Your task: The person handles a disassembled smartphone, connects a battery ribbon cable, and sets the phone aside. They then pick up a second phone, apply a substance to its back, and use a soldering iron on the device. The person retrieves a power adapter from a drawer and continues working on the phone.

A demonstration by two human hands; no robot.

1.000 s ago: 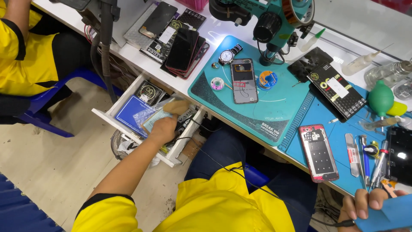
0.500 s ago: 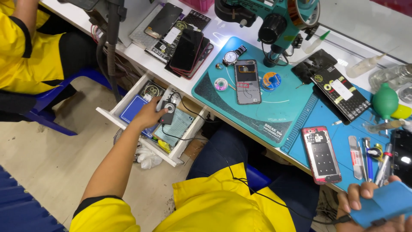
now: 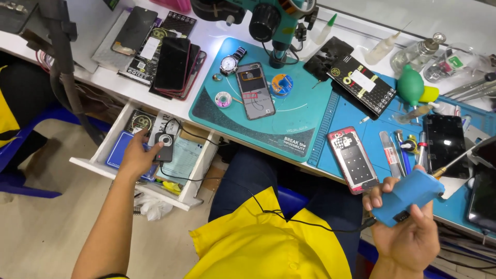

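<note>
My left hand reaches into the open white drawer under the bench. Its fingers rest on a small black device with a round dial and a cable; a blue flat box lies just beside it. My right hand is closed around a blue handheld tool with a thin metal tip and a black cord, held near the bench's front edge. An opened red phone lies on the blue mat just left of that hand.
A teal mat holds an opened grey phone, a wristwatch and small wire reels under a microscope. Stacked phones lie at the left. Tweezers, bottles and a green air blower crowd the right. Another person in yellow sits at far left.
My left hand has shifted inside the drawer from the papers onto the small black device. My right hand with the blue tool has risen further into view.
</note>
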